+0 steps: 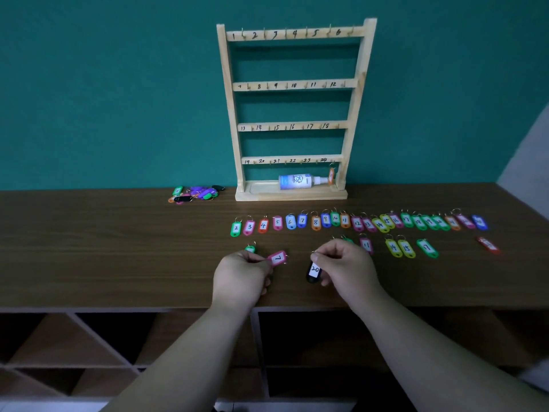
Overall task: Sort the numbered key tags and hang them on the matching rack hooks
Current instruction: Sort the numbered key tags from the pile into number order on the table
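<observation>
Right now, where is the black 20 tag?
Head view, centre: the black 20 tag is pinched in the right hand, just right of the pink tag the left hand holds.

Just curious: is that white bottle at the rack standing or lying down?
Lying down: the bottle rests sideways on the rack base.

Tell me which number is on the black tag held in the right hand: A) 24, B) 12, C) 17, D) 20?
D: the black key tag pinched in the right hand carries a white label reading 20.
</observation>
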